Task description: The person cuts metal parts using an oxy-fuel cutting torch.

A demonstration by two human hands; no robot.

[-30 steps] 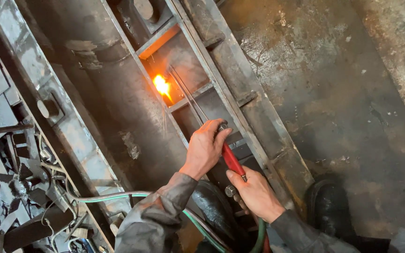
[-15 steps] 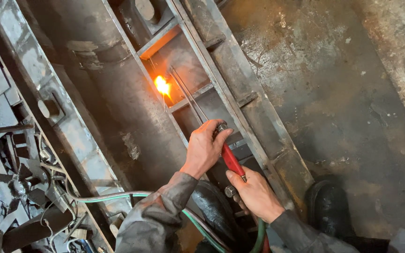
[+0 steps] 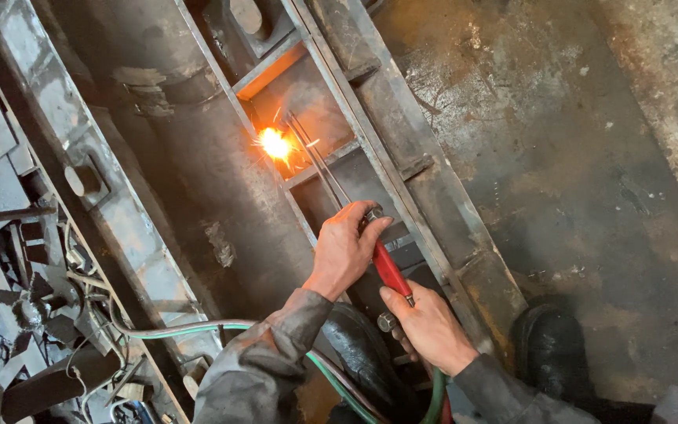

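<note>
Both hands hold a cutting torch [image 3: 390, 271] with a red handle. The left hand [image 3: 344, 250] is closed around its front part, near the metal valve, with fingers pressed together. The right hand [image 3: 431, 326] grips the rear end of the handle, where the green hose [image 3: 221, 326] comes in. The thin tubes of the torch reach up to a bright orange flame [image 3: 275, 144] at the edge of a steel frame [image 3: 402, 133], beside a crossbar. A black boot [image 3: 552, 353] stands on the rusty floor [image 3: 590, 173].
</note>
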